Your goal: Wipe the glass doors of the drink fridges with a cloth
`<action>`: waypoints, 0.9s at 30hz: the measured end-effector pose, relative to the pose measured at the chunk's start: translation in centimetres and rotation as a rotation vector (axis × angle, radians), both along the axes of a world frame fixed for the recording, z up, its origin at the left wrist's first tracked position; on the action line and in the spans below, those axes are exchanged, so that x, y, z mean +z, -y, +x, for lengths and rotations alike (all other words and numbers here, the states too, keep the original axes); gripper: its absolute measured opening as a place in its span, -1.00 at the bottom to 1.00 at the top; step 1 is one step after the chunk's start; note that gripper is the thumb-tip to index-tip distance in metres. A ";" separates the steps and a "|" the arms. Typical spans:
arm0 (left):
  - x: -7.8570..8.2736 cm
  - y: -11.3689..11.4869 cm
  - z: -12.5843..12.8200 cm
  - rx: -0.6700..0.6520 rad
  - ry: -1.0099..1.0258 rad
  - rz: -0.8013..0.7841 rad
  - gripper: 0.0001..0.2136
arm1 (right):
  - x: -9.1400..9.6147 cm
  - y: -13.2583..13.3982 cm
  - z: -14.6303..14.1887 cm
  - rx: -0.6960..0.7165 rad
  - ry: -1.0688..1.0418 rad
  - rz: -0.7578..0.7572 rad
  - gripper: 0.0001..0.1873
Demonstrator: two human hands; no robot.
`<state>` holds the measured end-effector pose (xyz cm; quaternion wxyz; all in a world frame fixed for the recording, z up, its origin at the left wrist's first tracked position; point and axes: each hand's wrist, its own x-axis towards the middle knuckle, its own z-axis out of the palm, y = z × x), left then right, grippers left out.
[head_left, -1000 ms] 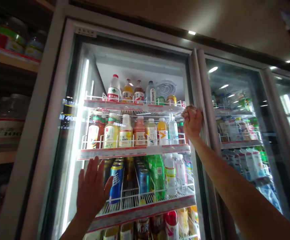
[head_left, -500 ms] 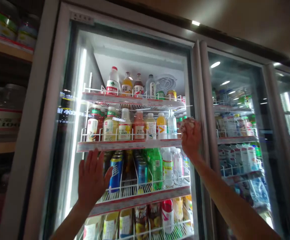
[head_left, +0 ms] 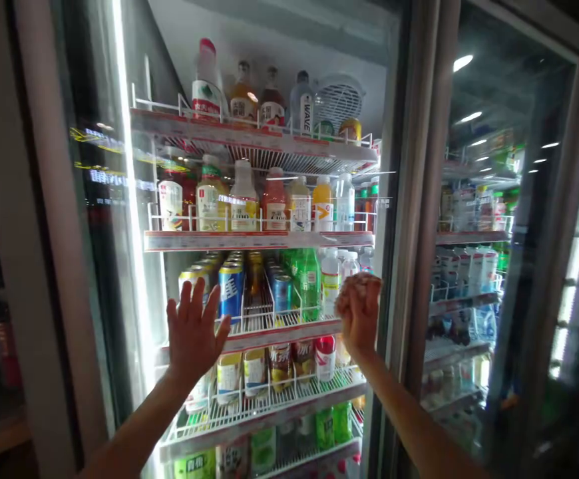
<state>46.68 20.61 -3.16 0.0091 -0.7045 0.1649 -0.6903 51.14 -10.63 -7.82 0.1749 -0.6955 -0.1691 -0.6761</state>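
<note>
A glass door [head_left: 269, 30] of an upright drinks fridge fills the middle of the head view. My right hand [head_left: 362, 326] is closed round a crumpled, brownish patterned cloth [head_left: 359, 293] near the door's right side, at the height of the third shelf. The cloth appears to be against the glass. My left hand [head_left: 193, 329] is raised with its fingers spread, palm towards the glass, in front of the cans on the left. It holds nothing; whether it touches the pane I cannot tell.
Behind the glass, wire-fronted shelves [head_left: 254, 240] carry bottles and cans, among them a blue can [head_left: 230, 291] and green bottles [head_left: 309, 283]. A metal door frame [head_left: 422, 219] divides this door from another fridge door [head_left: 489, 166] on the right. Dark shelving stands at far left.
My right hand has moved the cloth down and slightly left over the glass. My left hand stays raised and spread. The view has tilted downward and come closer, so lower shelves show.
</note>
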 end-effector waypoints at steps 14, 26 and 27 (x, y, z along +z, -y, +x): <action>-7.4 -1.5 -1.2 0.046 -0.206 0.029 -0.31 | -7.7 -2.4 -1.7 -0.118 -0.060 -0.068 -0.47; -12.3 -3.2 -3.2 0.131 -0.312 0.023 -0.39 | -9.7 -2.0 -2.0 -0.157 -0.071 -0.011 -0.54; -12.7 -3.1 -3.4 0.139 -0.327 0.007 -0.39 | -10.5 -3.1 -2.2 -0.124 -0.087 -0.077 -0.53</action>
